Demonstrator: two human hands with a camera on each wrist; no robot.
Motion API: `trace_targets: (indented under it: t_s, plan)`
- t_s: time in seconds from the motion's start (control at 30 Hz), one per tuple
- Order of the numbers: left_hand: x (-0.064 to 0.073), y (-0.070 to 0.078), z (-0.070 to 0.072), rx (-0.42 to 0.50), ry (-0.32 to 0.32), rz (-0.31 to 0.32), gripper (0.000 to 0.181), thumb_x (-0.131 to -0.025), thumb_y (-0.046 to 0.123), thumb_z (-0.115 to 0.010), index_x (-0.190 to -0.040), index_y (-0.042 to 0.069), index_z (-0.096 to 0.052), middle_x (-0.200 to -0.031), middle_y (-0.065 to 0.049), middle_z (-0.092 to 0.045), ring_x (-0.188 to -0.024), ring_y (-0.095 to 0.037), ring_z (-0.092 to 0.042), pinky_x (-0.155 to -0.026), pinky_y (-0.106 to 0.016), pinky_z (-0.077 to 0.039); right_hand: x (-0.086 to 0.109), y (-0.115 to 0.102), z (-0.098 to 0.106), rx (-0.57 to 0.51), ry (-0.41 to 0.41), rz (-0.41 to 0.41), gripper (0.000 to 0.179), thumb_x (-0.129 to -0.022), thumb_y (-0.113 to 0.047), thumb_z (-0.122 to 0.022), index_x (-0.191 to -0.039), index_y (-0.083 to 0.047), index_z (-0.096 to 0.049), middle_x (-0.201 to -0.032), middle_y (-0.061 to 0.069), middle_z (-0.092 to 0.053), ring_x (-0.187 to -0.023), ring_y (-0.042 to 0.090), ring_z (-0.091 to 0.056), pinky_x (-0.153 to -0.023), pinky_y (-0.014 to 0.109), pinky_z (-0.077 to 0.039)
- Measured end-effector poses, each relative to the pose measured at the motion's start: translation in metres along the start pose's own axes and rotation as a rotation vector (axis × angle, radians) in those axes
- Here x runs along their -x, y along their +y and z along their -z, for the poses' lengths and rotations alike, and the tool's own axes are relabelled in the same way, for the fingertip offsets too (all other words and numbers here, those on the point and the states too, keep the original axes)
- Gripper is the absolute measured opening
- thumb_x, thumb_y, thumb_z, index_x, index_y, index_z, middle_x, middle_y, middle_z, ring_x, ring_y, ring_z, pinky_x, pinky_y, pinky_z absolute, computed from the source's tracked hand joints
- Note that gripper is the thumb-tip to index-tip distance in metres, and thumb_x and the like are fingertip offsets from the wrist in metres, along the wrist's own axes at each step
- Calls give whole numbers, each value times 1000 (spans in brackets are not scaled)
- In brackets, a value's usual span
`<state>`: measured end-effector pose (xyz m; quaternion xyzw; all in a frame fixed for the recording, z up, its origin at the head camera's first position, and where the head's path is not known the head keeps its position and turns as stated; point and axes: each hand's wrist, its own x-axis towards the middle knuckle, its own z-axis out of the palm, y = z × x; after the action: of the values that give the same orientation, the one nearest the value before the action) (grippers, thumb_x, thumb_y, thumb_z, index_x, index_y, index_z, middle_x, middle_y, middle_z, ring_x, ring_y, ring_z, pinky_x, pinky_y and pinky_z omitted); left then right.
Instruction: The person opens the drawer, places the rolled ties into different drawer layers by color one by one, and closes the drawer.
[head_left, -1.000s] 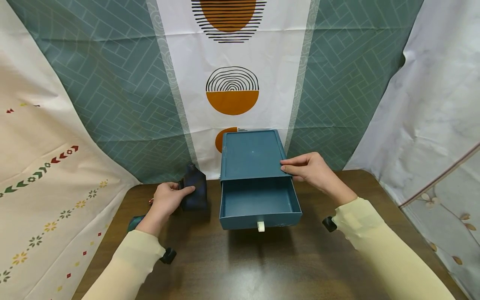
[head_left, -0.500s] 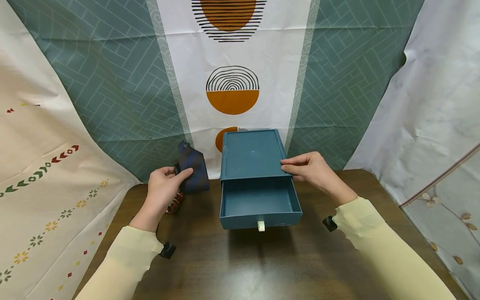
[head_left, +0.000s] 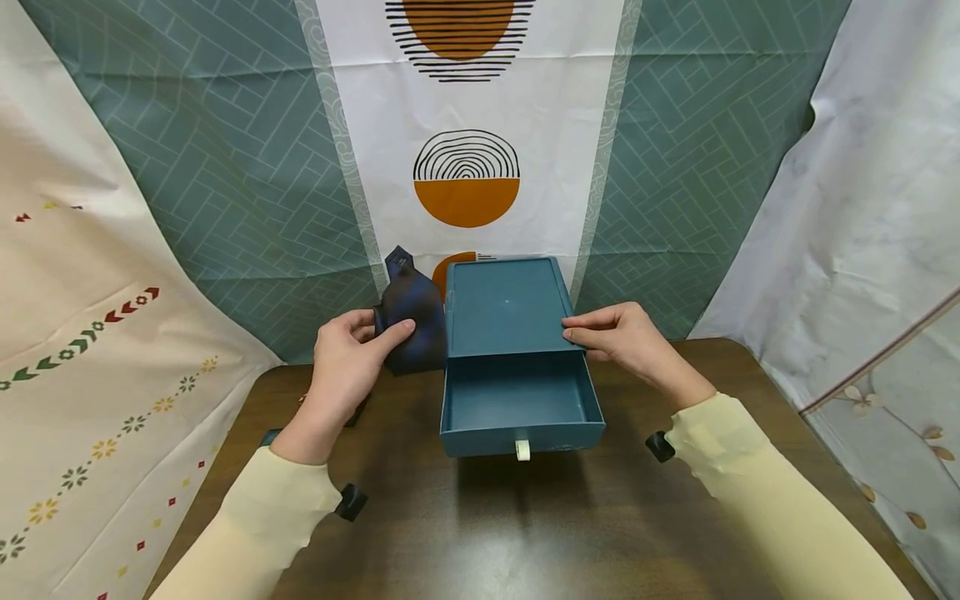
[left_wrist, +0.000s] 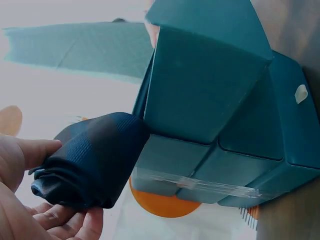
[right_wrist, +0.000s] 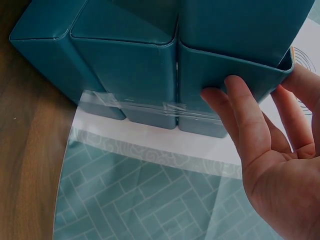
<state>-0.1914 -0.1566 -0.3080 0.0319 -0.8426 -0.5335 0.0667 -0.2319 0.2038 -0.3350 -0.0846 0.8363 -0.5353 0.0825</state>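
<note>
A dark blue and grey necktie (head_left: 417, 321), folded into a bundle, is held by my left hand (head_left: 351, 367), thumb on the near side. Its narrow pointed end sticks up in the head view. It stands just left of a teal drawer unit (head_left: 507, 304), and overlaps its edge in the left wrist view. The top drawer (head_left: 517, 393) is pulled out and bare inside, with a white pull tab (head_left: 522, 450) on its front. My right hand (head_left: 618, 333) grips the unit's upper right edge, several fingers against the side wall (right_wrist: 210, 75).
A small dark patterned thing (head_left: 358, 410) and a teal item (head_left: 271, 436) lie partly hidden by my left arm on the brown table (head_left: 495, 533). Two closed drawers sit below, bound by clear tape (right_wrist: 145, 107). A patterned cloth (head_left: 285, 167) hangs behind.
My left hand has lifted the necktie from the table and carried it up and right, to the side of the drawer unit. The right hand and drawer have stayed put.
</note>
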Motion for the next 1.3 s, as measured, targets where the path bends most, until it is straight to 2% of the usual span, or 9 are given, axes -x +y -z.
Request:
trace_targets:
  t_s: [0.27, 0.47, 0.6, 0.9, 1.1, 1.3]
  plan:
    - [9, 13, -3, -69, 106, -114, 61, -74, 56, -71, -116, 13, -60, -97, -6, -71, -86, -16, -62, -64, -25, -50, 0, 0, 0, -3, -9, 2, 40, -80, -37, -72, -115, -17, -69, -117, 6, -66, -102, 15, -64, -89, 44, -52]
    - [15, 19, -8, -72, 139, -170, 56, -74, 55, -71, -114, 16, -62, -96, -3, -71, -88, -14, -61, -67, -25, -54, 0, 0, 0, 1, -3, -2, 39, -80, -37, -72, -114, -17, -69, -116, 6, -66, -101, 15, -65, -87, 41, -53]
    - [17, 23, -12, -51, 145, -197, 56, -74, 55, -72, -114, 17, -61, -96, -2, -70, -87, -13, -61, -68, -27, -55, 0, 1, -1, 3, -4, 4, 40, -80, -37, -72, -114, -17, -69, -116, 6, -66, -101, 15, -65, -88, 43, -52]
    - [27, 30, -35, 45, 35, -206, 51, -74, 49, -74, -112, 17, -61, -98, -2, -70, -87, -14, -64, -69, -30, -56, 0, 1, -2, -5, -4, 5, 40, -81, -36, -72, -115, -16, -68, -118, 7, -65, -100, 13, -65, -85, 38, -54]
    - [36, 31, -54, 24, -46, -191, 45, -76, 47, -74, -109, 18, -62, -95, 0, -70, -83, -15, -64, -74, -31, -57, 0, 1, -1, -8, -2, 1, 39, -81, -37, -72, -114, -17, -69, -116, 6, -66, -100, 15, -66, -84, 38, -54]
    - [42, 30, -71, -7, -128, -157, 39, -76, 40, -75, -105, 16, -65, -90, 0, -69, -79, -15, -64, -71, -30, -57, 1, 2, -1, 2, -1, 11, 40, -81, -38, -72, -114, -17, -69, -116, 7, -66, -100, 19, -66, -84, 41, -54]
